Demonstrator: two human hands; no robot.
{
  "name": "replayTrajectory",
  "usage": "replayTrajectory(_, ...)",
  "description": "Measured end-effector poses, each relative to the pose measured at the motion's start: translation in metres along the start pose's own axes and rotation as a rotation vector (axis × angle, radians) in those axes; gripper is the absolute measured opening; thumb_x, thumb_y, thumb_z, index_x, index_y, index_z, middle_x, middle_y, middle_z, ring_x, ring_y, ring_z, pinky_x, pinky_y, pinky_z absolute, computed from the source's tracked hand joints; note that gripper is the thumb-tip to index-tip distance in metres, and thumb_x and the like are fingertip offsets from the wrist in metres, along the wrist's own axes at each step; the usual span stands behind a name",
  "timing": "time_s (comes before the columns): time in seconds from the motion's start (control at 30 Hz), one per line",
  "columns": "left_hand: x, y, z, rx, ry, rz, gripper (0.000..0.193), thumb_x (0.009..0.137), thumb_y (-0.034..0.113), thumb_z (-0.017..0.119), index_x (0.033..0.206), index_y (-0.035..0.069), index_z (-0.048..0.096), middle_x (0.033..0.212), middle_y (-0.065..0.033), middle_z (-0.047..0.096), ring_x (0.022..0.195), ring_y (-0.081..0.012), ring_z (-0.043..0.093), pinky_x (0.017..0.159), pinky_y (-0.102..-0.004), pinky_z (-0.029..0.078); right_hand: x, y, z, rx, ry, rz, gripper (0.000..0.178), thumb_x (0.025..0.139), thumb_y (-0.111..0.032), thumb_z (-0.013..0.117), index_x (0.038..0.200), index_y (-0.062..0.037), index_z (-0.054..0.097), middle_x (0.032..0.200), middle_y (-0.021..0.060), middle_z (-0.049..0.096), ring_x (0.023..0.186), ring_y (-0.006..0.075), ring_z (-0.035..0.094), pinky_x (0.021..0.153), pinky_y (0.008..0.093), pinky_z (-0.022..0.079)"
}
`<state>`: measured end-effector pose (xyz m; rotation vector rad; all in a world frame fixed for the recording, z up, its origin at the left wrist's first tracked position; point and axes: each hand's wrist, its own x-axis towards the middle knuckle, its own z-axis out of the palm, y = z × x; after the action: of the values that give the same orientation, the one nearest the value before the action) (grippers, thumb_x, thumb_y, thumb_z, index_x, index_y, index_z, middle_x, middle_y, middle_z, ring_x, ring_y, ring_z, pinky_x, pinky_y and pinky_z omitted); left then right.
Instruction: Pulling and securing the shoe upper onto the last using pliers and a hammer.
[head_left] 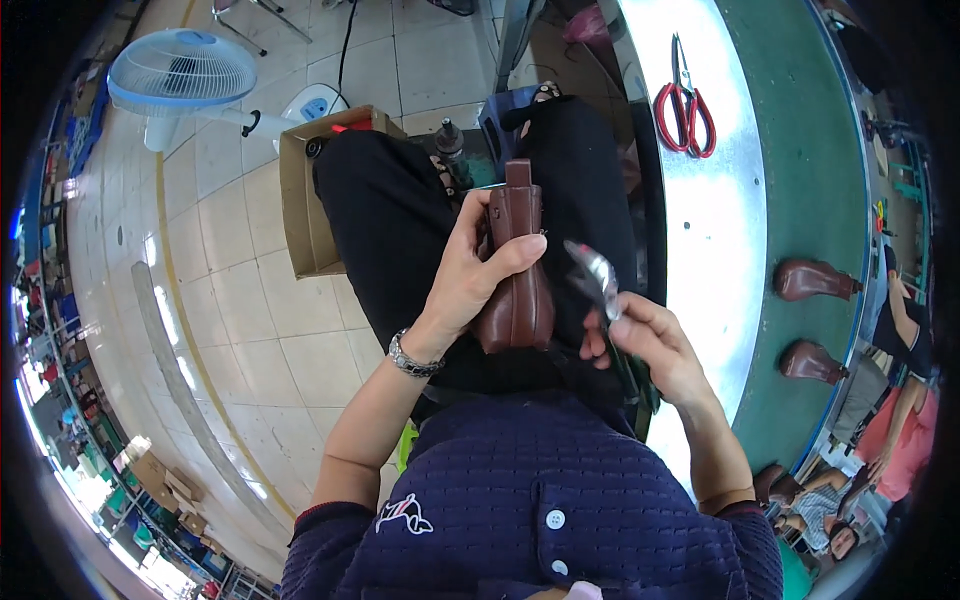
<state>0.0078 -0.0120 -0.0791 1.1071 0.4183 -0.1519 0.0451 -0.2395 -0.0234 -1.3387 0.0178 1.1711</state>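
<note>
My left hand is closed around a brown leather-covered piece, bottle-shaped, with a rounded wide end toward me and a narrow tab pointing away. My thumb lies across its upper face, and a small dark spot shows by the thumb tip. Just to the right, my right hand grips a pair of pliers with a silver head and dark green handles. The head is smeared by motion and points toward the leather piece, apart from it.
Red-handled scissors lie on the metal tabletop at right. Beyond runs a green belt carrying similar brown pieces. A cardboard box stands by my left knee, near a blue-and-white fan. Other people sit at far right.
</note>
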Motion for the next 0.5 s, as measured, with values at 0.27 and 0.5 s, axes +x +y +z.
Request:
replayTrajectory(0.27, -0.007, -0.008, 0.002, -0.149, 0.041, 0.032, 0.04, 0.092, 0.038, 0.067, 0.111, 0.008, 0.049, 0.095, -0.0021, 0.059, 0.084, -0.0065, 0.055, 0.077, -0.0229, 0.047, 0.011, -0.008, 0.004, -0.227, -0.28, 0.181, 0.043, 0.098, -0.042, 0.055, 0.089, -0.0014, 0.067, 0.065, 0.0033, 0.061, 0.059, 0.0109, 0.06, 0.058, 0.0247, 0.047)
replayTrajectory(0.5, -0.021, -0.018, 0.014, -0.145, 0.154, 0.095, 0.035, 0.093, 0.035, 0.066, 0.102, 0.008, 0.046, 0.086, 0.001, 0.056, 0.073, -0.0044, 0.051, 0.066, -0.0211, 0.045, 0.015, -0.034, 0.02, -0.797, -0.356, 0.277, 0.066, 0.101, -0.052, 0.038, 0.064, -0.0015, 0.062, 0.051, 0.0099, 0.055, 0.049, 0.0236, 0.06, 0.053, 0.0326, 0.048)
